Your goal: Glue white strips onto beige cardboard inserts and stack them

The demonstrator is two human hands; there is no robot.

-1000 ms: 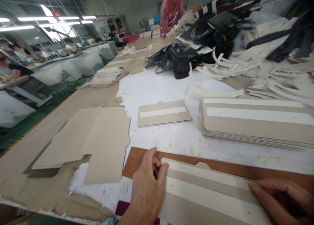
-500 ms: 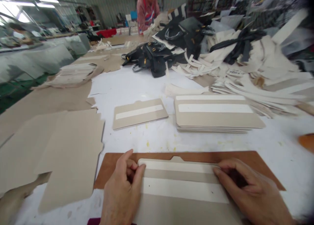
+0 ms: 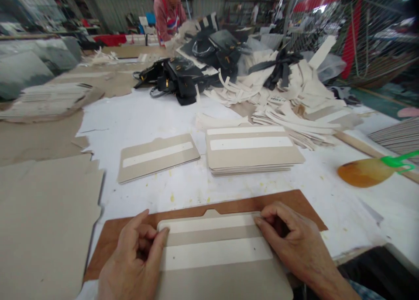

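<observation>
A beige leather-like panel point(image 3: 222, 276) with two white strips across it and a small tab on its far edge lies before me, partly over a brown board point(image 3: 183, 213). My left hand point(image 3: 135, 252) pinches the panel's far left corner between thumb and fingers. At the far right corner, my right hand point(image 3: 288, 239) grips the same panel with thumb and forefinger. The panel's near edge runs out of view. Beyond the board lie a stack of similar striped panels point(image 3: 248, 155) and a smaller pile of tabbed panels point(image 3: 157, 156).
Large beige sheets point(image 3: 42, 221) cover the left side. An orange-filled bottle point(image 3: 366, 172) with a green top lies at the right. Black bags point(image 3: 183, 80) and heaped off-white strips point(image 3: 288, 121) fill the back. A person point(image 3: 168, 14) in a red apron stands beyond.
The view has swung to the right, bringing the bottle more fully into sight. Both hands keep their hold on the panel's far corners.
</observation>
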